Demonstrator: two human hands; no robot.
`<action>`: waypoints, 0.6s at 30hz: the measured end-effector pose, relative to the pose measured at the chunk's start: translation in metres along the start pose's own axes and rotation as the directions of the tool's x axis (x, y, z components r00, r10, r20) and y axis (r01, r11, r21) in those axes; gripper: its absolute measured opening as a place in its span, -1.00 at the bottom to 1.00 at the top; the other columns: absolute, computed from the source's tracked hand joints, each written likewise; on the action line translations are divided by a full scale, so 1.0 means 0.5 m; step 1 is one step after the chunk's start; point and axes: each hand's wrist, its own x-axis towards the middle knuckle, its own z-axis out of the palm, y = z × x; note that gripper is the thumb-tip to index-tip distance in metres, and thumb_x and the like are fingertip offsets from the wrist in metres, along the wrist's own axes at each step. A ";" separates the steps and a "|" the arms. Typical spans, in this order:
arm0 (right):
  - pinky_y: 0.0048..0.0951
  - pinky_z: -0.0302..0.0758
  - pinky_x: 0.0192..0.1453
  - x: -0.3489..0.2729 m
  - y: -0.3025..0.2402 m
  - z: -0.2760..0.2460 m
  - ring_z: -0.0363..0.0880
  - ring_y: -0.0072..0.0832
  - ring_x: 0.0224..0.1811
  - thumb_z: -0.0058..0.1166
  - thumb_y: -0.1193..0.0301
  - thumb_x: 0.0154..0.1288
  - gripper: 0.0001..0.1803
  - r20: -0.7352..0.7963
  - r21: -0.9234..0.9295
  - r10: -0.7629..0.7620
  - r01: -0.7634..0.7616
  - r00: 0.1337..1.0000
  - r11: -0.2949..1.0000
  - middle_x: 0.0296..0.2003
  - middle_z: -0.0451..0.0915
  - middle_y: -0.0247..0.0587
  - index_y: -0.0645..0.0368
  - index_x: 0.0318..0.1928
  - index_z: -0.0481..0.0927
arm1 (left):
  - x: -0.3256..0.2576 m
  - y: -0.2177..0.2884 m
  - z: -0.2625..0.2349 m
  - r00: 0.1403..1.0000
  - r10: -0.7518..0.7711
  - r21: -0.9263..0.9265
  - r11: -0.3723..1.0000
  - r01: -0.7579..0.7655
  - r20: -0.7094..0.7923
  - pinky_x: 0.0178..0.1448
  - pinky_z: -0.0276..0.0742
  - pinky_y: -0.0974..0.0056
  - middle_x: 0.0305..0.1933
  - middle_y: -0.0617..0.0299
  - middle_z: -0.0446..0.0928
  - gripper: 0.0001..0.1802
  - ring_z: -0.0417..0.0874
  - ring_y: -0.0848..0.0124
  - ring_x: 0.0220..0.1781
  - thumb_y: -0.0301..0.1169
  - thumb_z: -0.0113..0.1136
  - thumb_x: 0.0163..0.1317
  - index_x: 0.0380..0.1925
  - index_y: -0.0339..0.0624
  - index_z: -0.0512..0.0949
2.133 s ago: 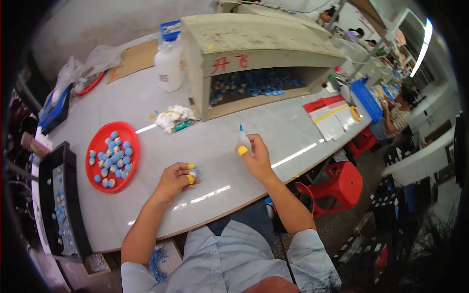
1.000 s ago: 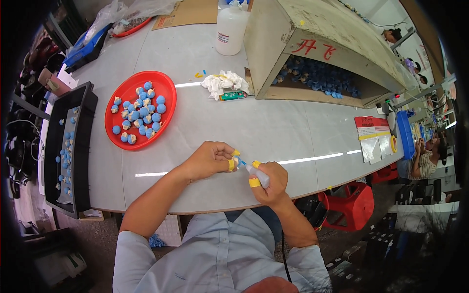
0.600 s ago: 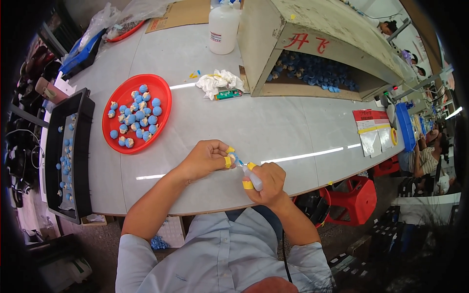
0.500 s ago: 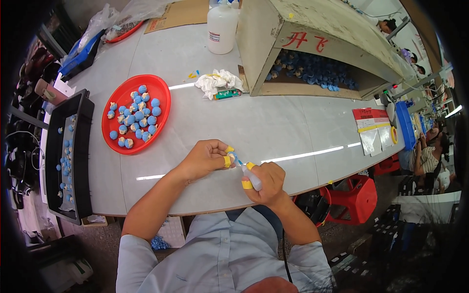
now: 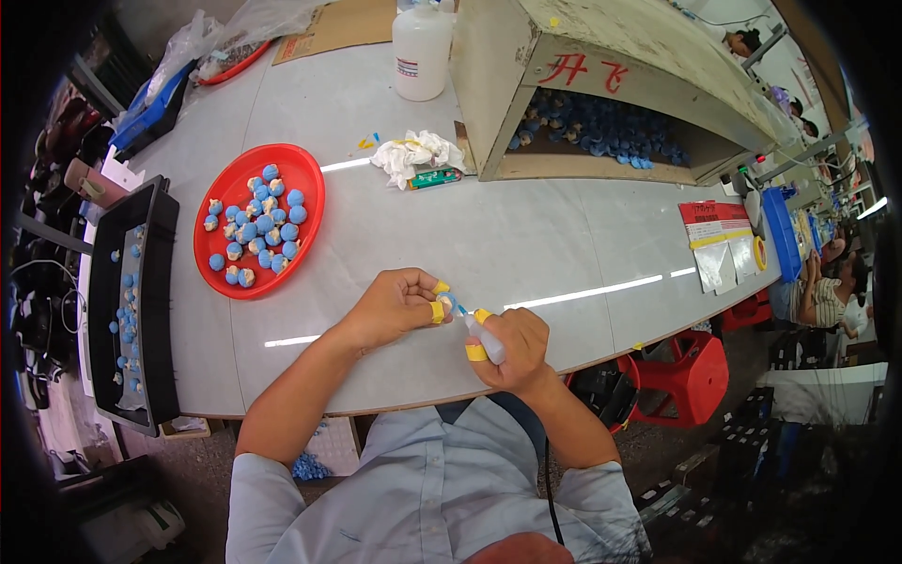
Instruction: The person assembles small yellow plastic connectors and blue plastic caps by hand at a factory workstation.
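My left hand point(image 5: 387, 305), with yellow wraps on finger and thumb, pinches a small blue-and-cream ball-shaped piece point(image 5: 447, 302) above the table in front of me. In my right hand point(image 5: 517, 350), also wrapped in yellow, is a small translucent squeeze bottle point(image 5: 485, 338). Its thin blue nozzle points up and left and meets the piece, or stops very close to it; the exact contact is too small to tell. To the left lies a round red tray point(image 5: 309, 180) with several similar blue balls point(image 5: 264, 224) with cream parts.
A black tray point(image 5: 169, 291) holding more balls stands at far left. Toward the back are a white bottle point(image 5: 420, 56), crumpled tissue point(image 5: 413, 158), a green tube point(image 5: 435, 179) and a large box point(image 5: 489, 122) full of blue pieces. Printed bags point(image 5: 714, 226) and a red stool point(image 5: 697, 376) are on the right.
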 end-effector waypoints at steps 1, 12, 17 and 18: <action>-0.35 0.26 -0.58 0.000 0.000 0.000 0.35 -0.29 -0.68 0.28 0.49 0.02 -0.67 0.003 0.001 0.003 -0.003 1.000 1.000 -0.61 0.40 -0.21 0.27 -0.18 0.49 | 0.000 0.000 0.000 1.000 -0.002 0.000 1.000 0.002 0.001 0.03 0.65 0.36 -0.10 0.05 0.60 -0.65 0.71 0.35 -0.08 -0.56 0.27 0.18 -0.04 -0.47 0.47; -0.37 0.23 -0.58 0.001 -0.001 -0.003 0.33 -0.34 -0.69 0.33 0.47 -0.02 -0.70 -0.003 -0.007 0.006 -0.006 1.000 1.000 -0.62 0.38 -0.24 0.27 -0.27 0.52 | 0.001 0.003 0.001 1.000 -0.008 -0.012 1.000 0.008 -0.006 0.02 0.66 0.35 -0.11 0.04 0.60 -0.66 0.72 0.33 -0.08 -0.58 0.26 0.17 -0.05 -0.48 0.47; -0.37 0.25 -0.57 0.003 0.002 0.006 0.36 -0.34 -0.68 0.33 0.47 -0.02 -0.70 -0.015 0.012 0.008 -0.008 1.000 1.000 -0.62 0.39 -0.24 0.28 -0.27 0.52 | 0.002 -0.003 -0.001 1.000 0.000 -0.017 1.000 0.000 0.001 0.02 0.66 0.33 -0.11 0.04 0.60 -0.66 0.72 0.32 -0.08 -0.57 0.25 0.18 -0.05 -0.48 0.46; -0.37 0.25 -0.57 0.002 0.002 0.006 0.36 -0.34 -0.68 0.33 0.47 -0.02 -0.70 -0.015 0.011 0.009 -0.009 1.000 1.000 -0.62 0.39 -0.24 0.28 -0.27 0.52 | 0.002 -0.003 -0.001 1.000 -0.003 -0.018 1.000 0.003 0.000 0.02 0.66 0.33 -0.11 0.04 0.60 -0.66 0.72 0.31 -0.08 -0.57 0.25 0.18 -0.05 -0.48 0.46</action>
